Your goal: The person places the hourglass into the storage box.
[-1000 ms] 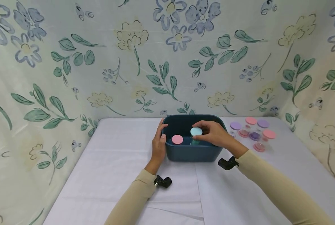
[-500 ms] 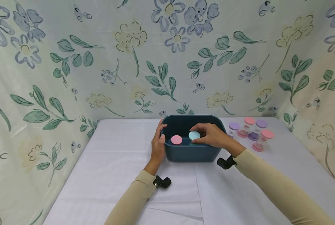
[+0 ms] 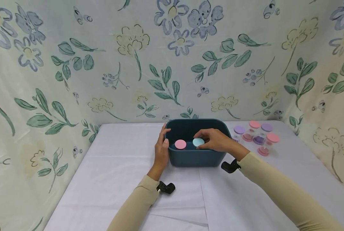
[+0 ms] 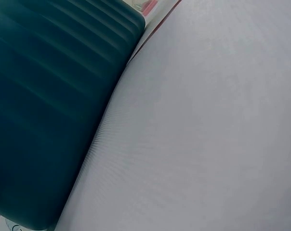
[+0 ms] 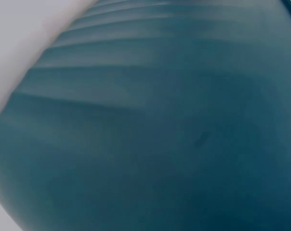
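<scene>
A dark blue-green plastic bin (image 3: 197, 159) stands on the table in the head view. My left hand (image 3: 161, 150) holds its left end, with a fingertip and the thumb at the rim. My right hand (image 3: 216, 140) reaches over the right front rim and pinches a small jar with a light blue lid (image 3: 198, 142) between thumb and fingers, down inside the bin. Left of it in the bin is a pink lid (image 3: 180, 144); what lies under it is hidden. Both wrist views show mostly the bin's ribbed outer wall (image 4: 54, 86), without the fingers.
Several small clear jars with pink and purple lids, one a pink-lidded jar (image 3: 268, 145), stand to the right of the bin. A white cloth (image 3: 125, 179) covers the table. A floral curtain (image 3: 172, 64) hangs behind it.
My right hand has lowered the blue-lidded jar deeper into the bin; its clear side no longer shows. The left hand stays at the bin's left end. The head view has shifted slightly.
</scene>
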Motion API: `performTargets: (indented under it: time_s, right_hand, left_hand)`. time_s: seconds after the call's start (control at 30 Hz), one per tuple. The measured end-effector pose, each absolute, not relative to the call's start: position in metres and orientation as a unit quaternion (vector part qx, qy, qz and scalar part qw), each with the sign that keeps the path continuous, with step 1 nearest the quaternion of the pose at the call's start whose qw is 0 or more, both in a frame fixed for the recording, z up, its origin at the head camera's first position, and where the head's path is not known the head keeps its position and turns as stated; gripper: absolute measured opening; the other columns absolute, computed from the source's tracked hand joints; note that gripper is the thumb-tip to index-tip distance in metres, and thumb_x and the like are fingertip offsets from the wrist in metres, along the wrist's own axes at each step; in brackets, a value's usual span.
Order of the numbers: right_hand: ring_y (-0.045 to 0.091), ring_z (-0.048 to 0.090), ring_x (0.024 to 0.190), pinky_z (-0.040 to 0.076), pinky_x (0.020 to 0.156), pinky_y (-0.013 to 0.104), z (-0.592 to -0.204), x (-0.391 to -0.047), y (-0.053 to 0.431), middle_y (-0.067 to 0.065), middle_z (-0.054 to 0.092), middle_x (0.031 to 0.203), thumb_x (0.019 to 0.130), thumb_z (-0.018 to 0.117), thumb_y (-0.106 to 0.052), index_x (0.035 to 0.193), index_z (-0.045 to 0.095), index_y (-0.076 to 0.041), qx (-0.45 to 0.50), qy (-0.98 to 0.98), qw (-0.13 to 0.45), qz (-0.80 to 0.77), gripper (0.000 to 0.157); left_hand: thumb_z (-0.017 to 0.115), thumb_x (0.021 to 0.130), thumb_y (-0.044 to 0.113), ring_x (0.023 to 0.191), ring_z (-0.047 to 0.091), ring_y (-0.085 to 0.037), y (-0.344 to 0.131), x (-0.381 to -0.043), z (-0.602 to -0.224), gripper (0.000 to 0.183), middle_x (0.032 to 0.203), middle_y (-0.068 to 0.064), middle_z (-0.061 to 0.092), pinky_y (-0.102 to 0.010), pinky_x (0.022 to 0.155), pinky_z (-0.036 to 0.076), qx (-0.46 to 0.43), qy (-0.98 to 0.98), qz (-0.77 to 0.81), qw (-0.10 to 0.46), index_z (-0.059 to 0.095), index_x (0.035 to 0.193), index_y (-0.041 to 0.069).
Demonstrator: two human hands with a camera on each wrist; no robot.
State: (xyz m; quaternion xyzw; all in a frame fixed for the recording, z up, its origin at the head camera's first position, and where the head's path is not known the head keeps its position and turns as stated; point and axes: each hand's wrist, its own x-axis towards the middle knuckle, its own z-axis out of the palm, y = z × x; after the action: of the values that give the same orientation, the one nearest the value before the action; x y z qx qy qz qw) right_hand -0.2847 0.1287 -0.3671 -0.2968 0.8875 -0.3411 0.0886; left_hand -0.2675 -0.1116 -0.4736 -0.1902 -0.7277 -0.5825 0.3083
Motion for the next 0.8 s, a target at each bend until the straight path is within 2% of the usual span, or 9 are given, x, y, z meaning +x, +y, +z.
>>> performTargets:
  time_s: [0.17, 0.53, 0.8]
  right_hand:
    - [0.023, 0.064, 0.102, 0.053, 0.090, 0.041, -0.3681, -0.2844, 0.1283, 0.006, 0.067, 0.112, 0.080, 0.078, -0.016, 0.115, 0.065, -0.012, -0.294, 0.890, 0.091, -0.336, 0.038]
    - [0.022, 0.063, 0.102, 0.051, 0.091, 0.043, -0.3676, -0.2839, 0.1272, 0.005, 0.067, 0.111, 0.080, 0.078, -0.016, 0.114, 0.065, -0.013, -0.289, 0.897, 0.097, -0.319, 0.037]
    - [0.024, 0.063, 0.105, 0.050, 0.094, 0.045, -0.3679, -0.2836, 0.1265, 0.004, 0.067, 0.111, 0.081, 0.076, -0.015, 0.114, 0.065, -0.012, -0.289, 0.899, 0.100, -0.314, 0.035]
  left_hand:
    - [0.030, 0.098, 0.033, 0.145, 0.021, -0.017, -0.1114, -0.2672, -0.4746, 0.045, 0.158, -0.004, 0.026, -0.048, 0.116, 0.018, -0.188, -0.726, -0.587, 0.305, 0.045, 0.137, 0.015]
    - [0.031, 0.098, 0.020, 0.145, 0.021, -0.020, -0.1114, -0.2654, -0.4736, 0.044, 0.158, -0.006, 0.026, -0.049, 0.116, 0.019, -0.187, -0.720, -0.598, 0.299, 0.045, 0.138, 0.009]
    - [0.030, 0.098, 0.030, 0.145, 0.021, -0.017, -0.1107, -0.2657, -0.4741, 0.045, 0.158, -0.009, 0.026, -0.048, 0.116, 0.019, -0.181, -0.728, -0.589, 0.301, 0.046, 0.138, 0.016]
